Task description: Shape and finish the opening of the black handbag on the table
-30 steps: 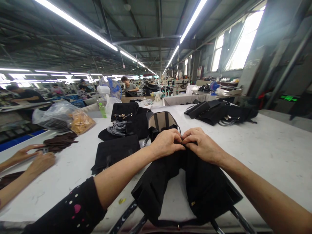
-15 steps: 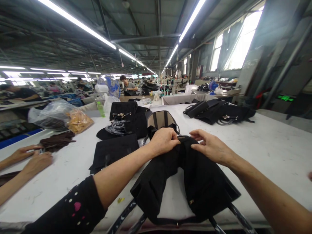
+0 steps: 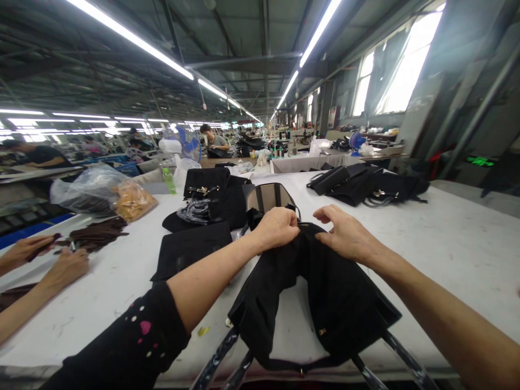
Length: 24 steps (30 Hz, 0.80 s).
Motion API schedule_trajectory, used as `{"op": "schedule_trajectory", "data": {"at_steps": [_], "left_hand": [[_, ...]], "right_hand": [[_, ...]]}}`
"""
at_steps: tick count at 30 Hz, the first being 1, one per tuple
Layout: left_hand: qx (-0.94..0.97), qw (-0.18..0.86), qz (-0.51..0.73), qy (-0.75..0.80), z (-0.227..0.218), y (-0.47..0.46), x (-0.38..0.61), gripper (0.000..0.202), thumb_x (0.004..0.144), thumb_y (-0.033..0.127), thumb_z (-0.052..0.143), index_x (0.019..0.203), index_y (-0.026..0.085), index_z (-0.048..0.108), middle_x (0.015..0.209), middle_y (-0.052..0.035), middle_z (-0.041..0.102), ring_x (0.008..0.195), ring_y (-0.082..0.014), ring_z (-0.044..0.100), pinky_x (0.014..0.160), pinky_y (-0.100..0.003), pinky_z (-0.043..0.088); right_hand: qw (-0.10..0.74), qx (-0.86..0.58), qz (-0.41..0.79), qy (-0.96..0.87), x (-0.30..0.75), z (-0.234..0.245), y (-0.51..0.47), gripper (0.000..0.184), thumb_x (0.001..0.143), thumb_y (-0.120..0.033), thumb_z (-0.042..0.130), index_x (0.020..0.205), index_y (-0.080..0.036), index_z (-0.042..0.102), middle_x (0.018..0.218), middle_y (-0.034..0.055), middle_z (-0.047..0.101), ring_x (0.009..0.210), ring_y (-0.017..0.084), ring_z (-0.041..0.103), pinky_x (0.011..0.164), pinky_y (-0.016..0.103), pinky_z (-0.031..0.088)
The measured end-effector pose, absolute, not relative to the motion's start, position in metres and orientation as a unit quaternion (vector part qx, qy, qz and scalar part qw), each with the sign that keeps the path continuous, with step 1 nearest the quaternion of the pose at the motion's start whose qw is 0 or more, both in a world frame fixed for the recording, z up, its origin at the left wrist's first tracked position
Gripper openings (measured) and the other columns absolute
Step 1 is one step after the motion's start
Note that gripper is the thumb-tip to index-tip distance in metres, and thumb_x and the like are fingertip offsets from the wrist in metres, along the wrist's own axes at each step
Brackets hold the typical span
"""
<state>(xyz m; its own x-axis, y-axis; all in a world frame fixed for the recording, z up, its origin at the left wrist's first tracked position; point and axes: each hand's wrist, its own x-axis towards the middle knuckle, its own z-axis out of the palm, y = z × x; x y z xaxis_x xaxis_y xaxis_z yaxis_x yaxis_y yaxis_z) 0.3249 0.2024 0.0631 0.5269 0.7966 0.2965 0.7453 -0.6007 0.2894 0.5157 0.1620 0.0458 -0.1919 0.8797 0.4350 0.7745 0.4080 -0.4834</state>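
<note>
Risk: the left hand (image 3: pixel 278 227) appears to pinch the upper edge of the black bag (image 3: pixel 341 292) alone, so that edge could slip or bunch if the pinch loosens. The right hand (image 3: pixel 345 233) is spread, thumb and fingers parted at the fabric just beside the pinch; whether the thumb bears on it cannot be told. The bag lies directly below and nearer the wearer than the grip, its two sides splayed on the table (image 3: pixel 459 254). Its wrapped handles (image 3: pixel 217 352) reach the near table edge; their weight could, in my judgement, drag the bag toward the wearer. The beige-lined bag (image 3: pixel 276 197) stands just beyond the grip and could be knocked by a forward push.

Difference: one second ago the fingertips of both hands met at the bag's upper edge; now the right hand is apart from the left. Well left of the grip, a co-worker's farther hand (image 3: pixel 26 253) now holds up a brown strip (image 3: pixel 43 248).
</note>
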Motion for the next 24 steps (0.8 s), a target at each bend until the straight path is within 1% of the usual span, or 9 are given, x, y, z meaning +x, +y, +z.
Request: {"op": "schedule_trajectory", "data": {"at_steps": [3, 6, 8, 11, 13, 15, 17, 21, 24], "left_hand": [[0.868, 0.080, 0.196, 0.450, 0.066, 0.204, 0.325, 0.013, 0.069, 0.022, 0.057, 0.064, 0.016, 0.067, 0.060, -0.0014, 0.064, 0.059, -0.0141, 0.056, 0.055, -0.024, 0.039], [0.868, 0.075, 0.196, 0.450, 0.065, 0.204, 0.326, 0.012, 0.069, 0.020, 0.057, 0.066, 0.016, 0.069, 0.062, -0.0024, 0.065, 0.061, -0.0155, 0.058, 0.059, -0.025, 0.043], [0.872, 0.061, 0.198, 0.443, 0.063, 0.203, 0.326, 0.013, 0.068, 0.017, 0.057, 0.066, 0.016, 0.070, 0.063, -0.0039, 0.066, 0.063, -0.0176, 0.060, 0.063, -0.028, 0.046], [0.880, 0.040, 0.206, 0.426, 0.061, 0.201, 0.326, 0.016, 0.069, 0.016, 0.055, 0.068, 0.016, 0.071, 0.067, -0.0055, 0.068, 0.067, -0.0196, 0.062, 0.067, -0.030, 0.048], [0.881, 0.038, 0.209, 0.422, 0.060, 0.201, 0.325, 0.016, 0.070, 0.017, 0.055, 0.068, 0.016, 0.071, 0.068, -0.0054, 0.068, 0.068, -0.0194, 0.062, 0.069, -0.030, 0.048], [0.882, 0.039, 0.208, 0.421, 0.059, 0.201, 0.325, 0.016, 0.071, 0.018, 0.055, 0.069, 0.017, 0.071, 0.068, -0.0050, 0.068, 0.069, -0.0190, 0.062, 0.070, -0.029, 0.048], [0.883, 0.036, 0.210, 0.419, 0.057, 0.202, 0.324, 0.016, 0.072, 0.020, 0.055, 0.069, 0.017, 0.071, 0.069, -0.0049, 0.068, 0.070, -0.0190, 0.062, 0.070, -0.029, 0.048], [0.879, 0.024, 0.227, 0.419, 0.054, 0.202, 0.323, 0.015, 0.073, 0.021, 0.054, 0.069, 0.018, 0.069, 0.069, -0.0046, 0.068, 0.069, -0.0189, 0.061, 0.066, -0.029, 0.046], [0.876, 0.028, 0.235, 0.421, 0.052, 0.203, 0.322, 0.014, 0.073, 0.022, 0.055, 0.068, 0.018, 0.067, 0.070, -0.0040, 0.068, 0.068, -0.0188, 0.062, 0.064, -0.028, 0.045]], "right_hand": [[0.301, -0.507, -0.046, -0.806, 0.508, 0.060, 0.143, 0.015, 0.075, -0.022, 0.062, 0.090, -0.024, 0.062, 0.099, 0.0070, 0.061, 0.100, 0.027, 0.055, 0.078, 0.038, 0.047], [0.237, -0.521, -0.066, -0.817, 0.491, 0.067, 0.098, 0.003, 0.080, -0.023, 0.058, 0.081, -0.025, 0.060, 0.080, 0.0066, 0.059, 0.074, 0.024, 0.058, 0.064, 0.036, 0.045], [0.228, -0.496, -0.010, -0.838, 0.477, 0.060, 0.060, 0.007, 0.083, -0.027, 0.055, 0.085, -0.026, 0.062, 0.079, 0.0066, 0.060, 0.066, 0.022, 0.058, 0.056, 0.035, 0.044], [0.213, -0.420, 0.187, -0.862, 0.456, 0.027, 0.016, 0.021, 0.077, -0.023, 0.062, 0.098, -0.028, 0.063, 0.090, 0.0044, 0.066, 0.078, 0.022, 0.064, 0.063, 0.033, 0.052], [0.277, -0.457, 0.297, -0.791, 0.442, -0.007, 0.007, 0.038, 0.078, -0.023, 0.062, 0.114, -0.029, 0.058, 0.110, 0.0054, 0.065, 0.091, 0.022, 0.065, 0.073, 0.033, 0.056], [0.381, -0.522, 0.388, -0.657, 0.426, -0.044, 0.014, 0.042, 0.082, -0.030, 0.059, 0.123, -0.029, 0.052, 0.127, 0.0066, 0.057, 0.103, 0.023, 0.062, 0.083, 0.035, 0.055], [0.484, -0.541, 0.485, -0.488, 0.409, -0.075, 0.034, 0.040, 0.085, -0.041, 0.056, 0.122, -0.027, 0.051, 0.127, 0.0078, 0.057, 0.112, 0.024, 0.059, 0.091, 0.038, 0.053], [0.610, -0.520, 0.517, -0.301, 0.385, -0.106, 0.084, 0.055, 0.077, -0.052, 0.063, 0.121, -0.025, 0.045, 0.140, 0.0106, 0.045, 0.098, 0.023, 0.065, 0.071, 0.033, 0.057], [0.636, -0.539, 0.462, -0.303, 0.382, -0.111, 0.109, 0.060, 0.077, -0.052, 0.062, 0.127, -0.027, 0.039, 0.129, 0.0084, 0.052, 0.081, 0.019, 0.066, 0.056, 0.028, 0.053]]}}
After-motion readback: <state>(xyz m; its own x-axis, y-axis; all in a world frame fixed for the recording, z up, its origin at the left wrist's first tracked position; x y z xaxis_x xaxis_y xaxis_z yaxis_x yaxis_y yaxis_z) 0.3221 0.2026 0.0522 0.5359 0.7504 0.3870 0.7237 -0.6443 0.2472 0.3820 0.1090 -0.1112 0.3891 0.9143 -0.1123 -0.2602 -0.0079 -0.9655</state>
